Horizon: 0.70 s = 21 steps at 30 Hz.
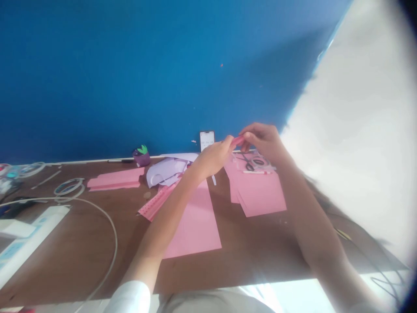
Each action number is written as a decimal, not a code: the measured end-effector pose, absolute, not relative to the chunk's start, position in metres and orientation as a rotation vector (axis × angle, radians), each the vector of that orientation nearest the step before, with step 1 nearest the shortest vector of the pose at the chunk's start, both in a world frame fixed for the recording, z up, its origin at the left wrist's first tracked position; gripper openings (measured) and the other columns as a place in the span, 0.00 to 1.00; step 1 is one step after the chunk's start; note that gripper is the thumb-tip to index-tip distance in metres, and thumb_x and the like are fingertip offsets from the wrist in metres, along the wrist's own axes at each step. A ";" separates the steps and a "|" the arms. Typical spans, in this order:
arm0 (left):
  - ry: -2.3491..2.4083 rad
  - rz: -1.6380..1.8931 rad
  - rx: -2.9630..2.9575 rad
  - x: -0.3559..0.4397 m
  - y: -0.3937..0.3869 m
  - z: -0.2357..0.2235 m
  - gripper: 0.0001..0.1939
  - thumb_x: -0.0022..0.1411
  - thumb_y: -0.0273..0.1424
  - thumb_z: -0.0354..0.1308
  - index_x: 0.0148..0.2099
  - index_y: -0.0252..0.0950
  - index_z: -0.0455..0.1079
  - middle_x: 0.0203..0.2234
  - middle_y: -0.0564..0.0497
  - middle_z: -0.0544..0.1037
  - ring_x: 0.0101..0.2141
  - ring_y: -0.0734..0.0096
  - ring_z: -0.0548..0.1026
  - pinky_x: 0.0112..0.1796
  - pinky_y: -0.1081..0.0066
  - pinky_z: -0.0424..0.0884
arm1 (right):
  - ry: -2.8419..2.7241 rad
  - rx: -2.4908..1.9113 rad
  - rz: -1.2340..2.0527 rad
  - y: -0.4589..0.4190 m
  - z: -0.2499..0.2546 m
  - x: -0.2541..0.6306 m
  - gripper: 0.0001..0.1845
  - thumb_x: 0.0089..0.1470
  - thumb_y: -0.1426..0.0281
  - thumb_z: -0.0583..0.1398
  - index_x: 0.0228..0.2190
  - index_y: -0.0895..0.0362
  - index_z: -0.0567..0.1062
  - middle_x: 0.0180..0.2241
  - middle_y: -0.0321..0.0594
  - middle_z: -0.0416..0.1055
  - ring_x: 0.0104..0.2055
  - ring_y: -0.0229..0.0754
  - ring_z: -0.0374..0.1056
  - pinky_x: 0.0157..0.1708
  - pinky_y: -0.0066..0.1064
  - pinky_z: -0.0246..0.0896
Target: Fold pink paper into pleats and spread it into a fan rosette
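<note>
Both my hands are raised over the far side of a brown table [81, 243]. My left hand [213, 157] and my right hand [262, 140] meet fingertip to fingertip, both pinching a small pink piece of paper [237, 140] held in the air between them. Below them lie pink paper sheets: one large sheet [198, 226] in the middle and a stack [257, 191] to the right. A pair of scissors [249, 165] and a tape roll [259, 162] rest on that stack, just under my right hand.
A phone [207, 140] leans on the blue wall. A purple pot [141, 156], white paper [164, 171], folded pink paper [114, 179] and a pink strip [156, 202] lie at the left middle. A white cable [110, 226], power strip [29, 234] and tape rolls [69, 187] fill the left.
</note>
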State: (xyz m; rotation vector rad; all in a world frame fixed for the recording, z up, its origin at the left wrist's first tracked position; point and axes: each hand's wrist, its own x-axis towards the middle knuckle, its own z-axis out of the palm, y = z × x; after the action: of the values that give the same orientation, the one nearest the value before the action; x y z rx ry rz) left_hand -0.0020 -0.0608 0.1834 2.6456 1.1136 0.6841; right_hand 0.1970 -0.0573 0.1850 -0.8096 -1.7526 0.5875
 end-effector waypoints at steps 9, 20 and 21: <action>1.128 0.728 2.651 0.000 -0.058 0.182 0.17 0.72 0.39 0.35 0.47 0.38 0.61 0.29 0.48 0.71 0.28 0.66 0.69 0.29 0.69 0.55 | -1.811 -0.834 0.669 -0.057 0.183 0.206 0.15 0.49 0.61 0.69 0.38 0.53 0.77 0.30 0.37 0.77 0.27 0.37 0.72 0.28 0.30 0.69; 0.884 0.742 2.403 -0.002 -0.051 0.178 0.14 0.70 0.43 0.42 0.39 0.39 0.59 0.22 0.55 0.64 0.23 0.74 0.61 0.27 0.71 0.54 | -1.842 -0.871 0.665 -0.063 0.189 0.203 0.14 0.54 0.57 0.64 0.34 0.54 0.78 0.25 0.36 0.75 0.26 0.36 0.71 0.28 0.29 0.69; 0.881 0.743 2.380 -0.002 -0.050 0.177 0.13 0.70 0.42 0.42 0.40 0.39 0.59 0.22 0.55 0.65 0.23 0.74 0.62 0.27 0.71 0.55 | -1.847 -0.867 0.661 -0.062 0.188 0.204 0.14 0.54 0.56 0.64 0.34 0.54 0.78 0.25 0.36 0.75 0.26 0.36 0.71 0.28 0.30 0.69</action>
State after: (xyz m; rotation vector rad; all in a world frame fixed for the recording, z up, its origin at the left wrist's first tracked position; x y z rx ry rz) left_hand -0.0016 -0.0505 0.1769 2.3802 0.8806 0.7428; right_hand 0.2035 -0.0622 0.1883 -0.8665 -1.8473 0.6608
